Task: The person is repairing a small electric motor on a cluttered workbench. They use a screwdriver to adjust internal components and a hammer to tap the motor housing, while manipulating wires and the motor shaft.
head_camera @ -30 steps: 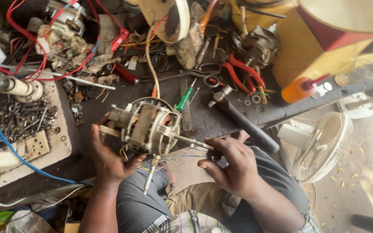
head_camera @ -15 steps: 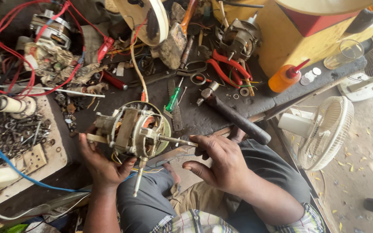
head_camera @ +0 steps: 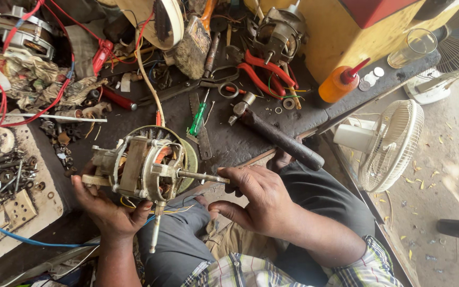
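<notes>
In the head view, your left hand cups the motor from below, fingers wrapped under its frame so the bare windings and the shaft stay free. That grip seems chosen to keep the motor level over your lap, just off the near edge of the tabletop, with its cord running away from you across the clutter. Your right hand is closed on the tip of the shaft, thumb and fingers pinched round it, likely to feel how it turns. A second thin rod hangs down from the motor, just right of your left hand.

Just beyond your right hand lies a hammer, its dark handle pointing toward you within easy reach. A green screwdriver lies beyond the motor, and further off are red pliers and a brush. An orange bottle stands far to the right of your right hand, near a glass. A white fan sits on the floor to your right.

Against the earlier pictures, the motor sits in much the same grip in your left hand. Your right hand has moved: a second ago it rested lower, over your knee, short of the shaft; half a second ago it was arriving at it; now it grips the shaft tip.
</notes>
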